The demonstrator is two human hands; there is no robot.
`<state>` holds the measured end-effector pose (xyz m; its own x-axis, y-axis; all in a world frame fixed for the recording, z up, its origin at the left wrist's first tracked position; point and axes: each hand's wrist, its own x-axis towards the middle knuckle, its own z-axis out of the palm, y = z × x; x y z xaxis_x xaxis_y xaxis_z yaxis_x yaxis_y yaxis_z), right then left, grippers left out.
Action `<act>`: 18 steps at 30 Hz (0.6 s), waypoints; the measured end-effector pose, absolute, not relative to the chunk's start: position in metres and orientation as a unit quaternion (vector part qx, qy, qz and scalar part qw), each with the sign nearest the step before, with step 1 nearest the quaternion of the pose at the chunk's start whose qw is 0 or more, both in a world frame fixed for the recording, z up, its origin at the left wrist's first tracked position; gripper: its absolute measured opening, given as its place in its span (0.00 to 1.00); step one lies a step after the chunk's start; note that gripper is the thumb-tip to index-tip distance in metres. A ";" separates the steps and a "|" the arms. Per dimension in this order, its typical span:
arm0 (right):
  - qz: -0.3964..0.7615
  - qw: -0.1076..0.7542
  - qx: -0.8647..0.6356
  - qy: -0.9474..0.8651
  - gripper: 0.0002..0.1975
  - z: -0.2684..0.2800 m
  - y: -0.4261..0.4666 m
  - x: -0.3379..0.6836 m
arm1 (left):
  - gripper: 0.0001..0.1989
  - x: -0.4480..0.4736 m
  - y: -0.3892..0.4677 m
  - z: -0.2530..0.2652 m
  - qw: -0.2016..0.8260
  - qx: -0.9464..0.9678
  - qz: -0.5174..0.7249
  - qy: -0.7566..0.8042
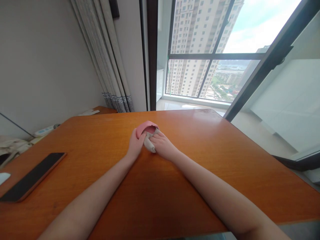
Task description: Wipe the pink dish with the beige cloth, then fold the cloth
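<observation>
Both hands, left hand (pixel 135 144) and right hand (pixel 162 146), are pinching a small pink and grey sock (pixel 149 132) mid-table (pixel 212 160), with a dark phone (pixel 32 176) lying off left.

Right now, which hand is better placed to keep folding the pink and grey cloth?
Probably the left hand: its fingers already grip the pink fold of the cloth. The right hand presses the grey part down.

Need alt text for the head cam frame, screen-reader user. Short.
Two bare hands, left hand and right hand, meet at the middle of an orange-brown wooden table, gripping a small pink and grey cloth item between them. A dark phone lies flat at the table's left; curtains and a window onto high-rise towers stand behind.
</observation>
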<state>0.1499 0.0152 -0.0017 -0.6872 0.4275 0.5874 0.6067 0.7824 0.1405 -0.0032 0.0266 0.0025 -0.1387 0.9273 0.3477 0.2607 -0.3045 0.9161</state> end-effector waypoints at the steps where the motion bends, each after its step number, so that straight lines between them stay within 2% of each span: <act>1: -0.172 0.269 -0.278 -0.906 0.10 -0.001 0.016 0.151 | 0.12 -0.007 0.029 0.007 0.281 0.602 0.546 0.511; 4: -0.194 0.263 -0.292 -0.899 0.11 -0.002 0.018 0.152 | 0.13 -0.011 0.029 0.016 0.234 0.640 0.527 0.508; 10: -0.197 0.267 -0.325 -0.886 0.10 -0.008 0.015 0.156 | 0.32 0.007 0.014 0.001 0.279 0.592 0.598 0.463; 12: -0.191 0.274 -0.320 -0.887 0.09 -0.007 0.013 0.155 | 0.31 0.008 0.014 -0.004 0.263 0.604 0.602 0.453; 15: -0.189 0.278 -0.299 -0.893 0.08 -0.005 0.012 0.151 | 0.24 -0.001 0.021 -0.005 0.235 0.624 0.589 0.456; 18: -0.190 0.272 -0.283 -0.900 0.08 -0.004 0.012 0.145 | 0.27 -0.016 0.029 0.000 0.219 0.638 0.560 0.482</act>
